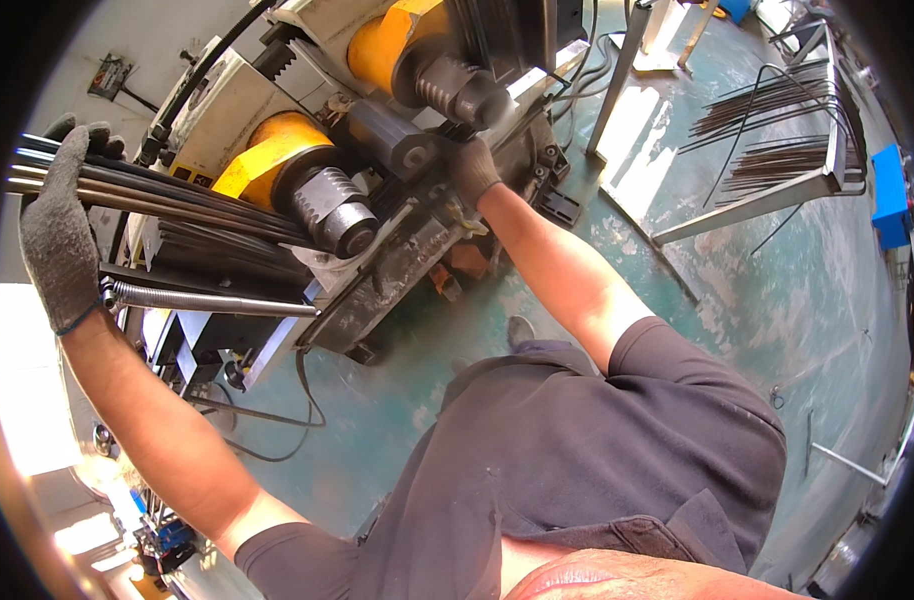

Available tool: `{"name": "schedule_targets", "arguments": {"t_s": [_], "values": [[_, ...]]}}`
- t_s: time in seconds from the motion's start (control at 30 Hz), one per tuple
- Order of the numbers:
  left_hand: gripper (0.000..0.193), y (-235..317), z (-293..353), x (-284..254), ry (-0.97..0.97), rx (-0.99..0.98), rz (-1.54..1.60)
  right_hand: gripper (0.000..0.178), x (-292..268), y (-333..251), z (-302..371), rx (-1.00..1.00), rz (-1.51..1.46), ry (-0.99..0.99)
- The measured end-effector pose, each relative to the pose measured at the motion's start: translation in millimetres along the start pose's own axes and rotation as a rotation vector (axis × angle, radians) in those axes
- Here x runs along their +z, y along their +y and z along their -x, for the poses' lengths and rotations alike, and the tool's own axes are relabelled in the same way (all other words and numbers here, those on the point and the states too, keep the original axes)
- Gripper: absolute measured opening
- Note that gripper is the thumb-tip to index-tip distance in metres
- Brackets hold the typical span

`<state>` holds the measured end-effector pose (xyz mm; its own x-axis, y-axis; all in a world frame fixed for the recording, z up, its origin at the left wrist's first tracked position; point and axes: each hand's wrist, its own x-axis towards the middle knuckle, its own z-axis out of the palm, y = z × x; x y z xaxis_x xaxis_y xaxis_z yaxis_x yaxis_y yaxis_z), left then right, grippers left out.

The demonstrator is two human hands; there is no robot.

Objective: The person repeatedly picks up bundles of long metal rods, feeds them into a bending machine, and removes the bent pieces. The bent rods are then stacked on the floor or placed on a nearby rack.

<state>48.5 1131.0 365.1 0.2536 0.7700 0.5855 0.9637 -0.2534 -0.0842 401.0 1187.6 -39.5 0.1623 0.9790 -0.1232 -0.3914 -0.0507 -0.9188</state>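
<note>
While left fingers point(72, 155) wrap rods point(192, 203), right fingers point(463, 160) (grip unclear), floor point(747, 310) beyond machine edge point(382, 285)

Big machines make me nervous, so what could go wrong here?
The right hand is close to a ribbed metal roller. If that turned, it might pinch or catch the hand. The left hand is wrapped around a bundle of long rods, which could slip or spread apart if the hold loosened. Both forearms are bare, so a rod might scratch them.

Metalworking workshop, heavy machine point(387, 140), racked metal rods point(774, 166)
</note>
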Motion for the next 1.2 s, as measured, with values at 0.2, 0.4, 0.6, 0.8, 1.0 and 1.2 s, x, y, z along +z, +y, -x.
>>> {"name": "schedule_targets", "arguments": {"t_s": [0.2, 0.4, 0.6, 0.8, 1.0, 1.2], "values": [[0.045, -4.8, 0.6, -10.6, -0.009, 0.232, -0.182, 0.028, -2.2, -1.1, -0.9, -0.032, 0.069, -0.012], [0.043, 4.8, 1.2, -8.8, -0.08, 0.052, -0.032, 0.028, -9.2, 12.2, -13.7, -0.129, 0.151, -0.037], [0.043, 19.7, 5.5, -16.8, -0.127, -0.147, 0.085, 0.025, -6.2, 3.9, -5.8, -0.041, 0.092, -0.12], [0.036, 108.2, 41.4, -41.4, 0.108, -0.324, 0.453, 0.027, -12.4, 23.9, -6.4, -0.163, 0.08, -0.183], [0.034, 230.4, 143.6, -50.5, 0.52, -0.841, 0.775, 0.026, -121.0, -60.6, 123.2, -0.007, -0.007, 0.157], [0.027, 346.6, 264.6, 20.9, 0.218, -0.539, 1.249, 0.016, -340.9, -165.2, 201.4, -0.001, 0.316, 0.387]]}}
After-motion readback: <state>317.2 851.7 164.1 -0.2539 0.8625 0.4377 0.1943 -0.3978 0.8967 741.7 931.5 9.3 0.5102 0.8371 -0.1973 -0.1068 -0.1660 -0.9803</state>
